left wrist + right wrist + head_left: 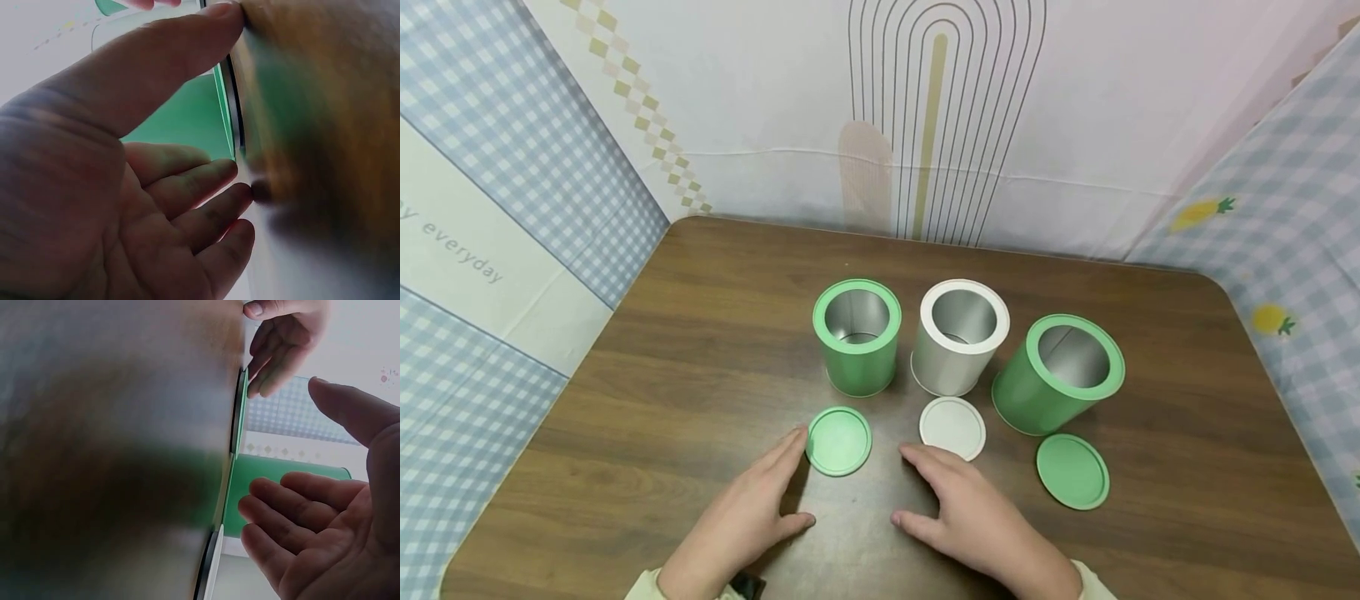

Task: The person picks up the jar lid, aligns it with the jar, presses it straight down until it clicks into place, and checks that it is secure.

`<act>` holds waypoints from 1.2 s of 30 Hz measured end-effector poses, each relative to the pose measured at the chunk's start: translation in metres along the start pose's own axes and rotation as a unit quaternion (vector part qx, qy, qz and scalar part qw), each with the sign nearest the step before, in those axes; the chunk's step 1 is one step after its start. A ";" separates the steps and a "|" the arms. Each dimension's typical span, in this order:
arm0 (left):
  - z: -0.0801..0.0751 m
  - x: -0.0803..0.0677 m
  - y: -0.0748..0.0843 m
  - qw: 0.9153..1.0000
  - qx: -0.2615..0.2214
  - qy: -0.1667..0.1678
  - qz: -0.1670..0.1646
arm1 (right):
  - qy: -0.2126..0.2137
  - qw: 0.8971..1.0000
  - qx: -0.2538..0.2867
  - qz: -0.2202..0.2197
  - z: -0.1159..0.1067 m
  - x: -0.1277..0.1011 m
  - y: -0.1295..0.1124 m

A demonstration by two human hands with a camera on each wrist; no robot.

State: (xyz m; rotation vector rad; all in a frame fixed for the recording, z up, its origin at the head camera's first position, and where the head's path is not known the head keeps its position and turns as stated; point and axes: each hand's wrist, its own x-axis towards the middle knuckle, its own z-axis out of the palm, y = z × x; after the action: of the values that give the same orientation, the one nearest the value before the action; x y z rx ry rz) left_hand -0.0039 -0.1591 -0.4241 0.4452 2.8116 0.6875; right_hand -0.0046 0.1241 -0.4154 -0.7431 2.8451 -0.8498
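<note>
The left wall banner [467, 250] reads "everyday"; tins unlabelled.

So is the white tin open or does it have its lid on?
Open. The white tin stands upright with its bare metal inside showing, and its white lid lies flat on the table just in front of it.

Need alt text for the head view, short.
Two hands, the left hand and the right hand, rest open on a brown wooden table, fingertips near a small green round lid and a white round lid. Behind stand three open metal tins: small green tin, white-rimmed silver tin, large green tin, with a large green lid beside it.
</note>
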 end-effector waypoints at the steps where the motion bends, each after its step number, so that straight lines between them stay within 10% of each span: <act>1: 0.000 0.000 0.000 1.000 -0.003 -0.002 0.000 | -0.003 1.000 0.002 0.000 0.000 0.000 0.000; 36: -0.002 0.014 -0.002 0.999 0.009 0.013 0.040 | -0.066 0.996 -0.036 -0.037 0.008 0.019 -0.004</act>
State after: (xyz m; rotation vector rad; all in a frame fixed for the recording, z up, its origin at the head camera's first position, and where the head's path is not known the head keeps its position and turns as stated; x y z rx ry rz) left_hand -0.0180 -0.1565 -0.4254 0.5576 2.8385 0.6896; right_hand -0.0179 0.1075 -0.4190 -0.8833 2.7584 -0.6833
